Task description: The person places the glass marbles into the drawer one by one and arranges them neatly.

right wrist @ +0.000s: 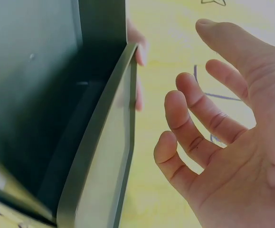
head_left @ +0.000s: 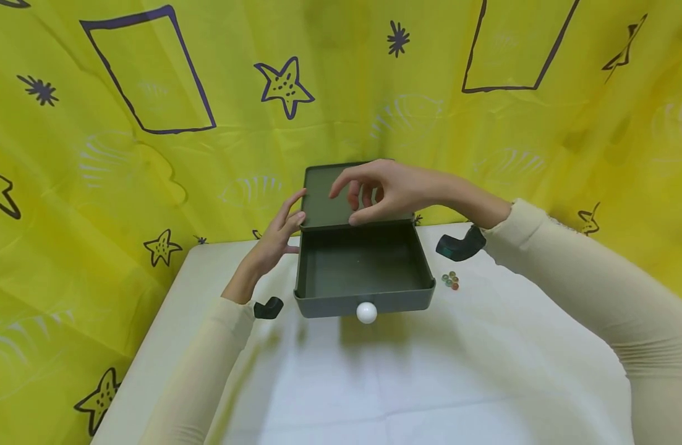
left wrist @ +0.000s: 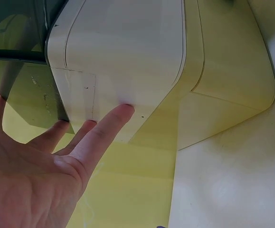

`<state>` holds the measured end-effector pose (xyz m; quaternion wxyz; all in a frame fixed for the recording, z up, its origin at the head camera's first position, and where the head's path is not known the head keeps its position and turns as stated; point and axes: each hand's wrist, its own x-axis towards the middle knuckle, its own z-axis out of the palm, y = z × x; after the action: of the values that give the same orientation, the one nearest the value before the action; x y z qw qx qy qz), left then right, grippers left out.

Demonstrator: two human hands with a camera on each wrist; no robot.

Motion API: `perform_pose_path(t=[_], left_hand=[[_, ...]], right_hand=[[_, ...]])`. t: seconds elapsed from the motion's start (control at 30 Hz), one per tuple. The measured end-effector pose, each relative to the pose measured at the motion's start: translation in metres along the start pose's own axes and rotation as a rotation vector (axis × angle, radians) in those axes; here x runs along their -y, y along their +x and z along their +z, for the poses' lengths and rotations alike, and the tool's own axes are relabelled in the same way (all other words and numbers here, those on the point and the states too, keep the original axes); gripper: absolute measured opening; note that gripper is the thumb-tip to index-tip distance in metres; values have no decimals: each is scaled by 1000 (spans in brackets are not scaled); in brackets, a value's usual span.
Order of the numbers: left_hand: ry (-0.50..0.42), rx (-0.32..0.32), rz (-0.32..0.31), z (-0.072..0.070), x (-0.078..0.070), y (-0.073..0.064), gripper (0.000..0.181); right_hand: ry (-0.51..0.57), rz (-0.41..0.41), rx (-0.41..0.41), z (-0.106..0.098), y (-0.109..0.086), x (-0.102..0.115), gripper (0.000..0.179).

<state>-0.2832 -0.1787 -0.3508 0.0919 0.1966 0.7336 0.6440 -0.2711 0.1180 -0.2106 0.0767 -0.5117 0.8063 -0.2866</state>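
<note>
I'm looking at a dark green box [head_left: 329, 307] with its drawer part facing the person, uncovered at the top, and I can make out nothing lying on the bit of its floor that shows. A round white knob [head_left: 366, 313] sits on the middle of the box's front wall, and a flat rimmed panel [head_left: 321, 198] lies at the box's far side.

The left hand [head_left: 274, 244] is at the box's left side, its fingers spread and nearly straight, the tips touching the pale side wall; it grips nothing. The right hand [head_left: 396, 185] hangs above the panel behind the box's hollow, fingers loosely bent, thumb well apart from them, with nothing in its hold.

Just beside the box, to its right, a small cluster of glassy marbles [head_left: 454, 280], one orange-red, rests on the white table [head_left: 418, 389]. The box's shadow falls on the cloth in front of it. Behind the box hangs a yellow curtain [head_left: 346, 74] printed with starfish and shells. Both arms wear pale sleeves [head_left: 569, 278].
</note>
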Motion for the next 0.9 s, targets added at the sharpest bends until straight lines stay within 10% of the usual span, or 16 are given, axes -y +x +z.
perform_pose_path(t=[0.9], left_hand=[[3,-1,-1,-1,-1,-1,62]], right_hand=[[-8,216,-183,-21,-104,-34,41]])
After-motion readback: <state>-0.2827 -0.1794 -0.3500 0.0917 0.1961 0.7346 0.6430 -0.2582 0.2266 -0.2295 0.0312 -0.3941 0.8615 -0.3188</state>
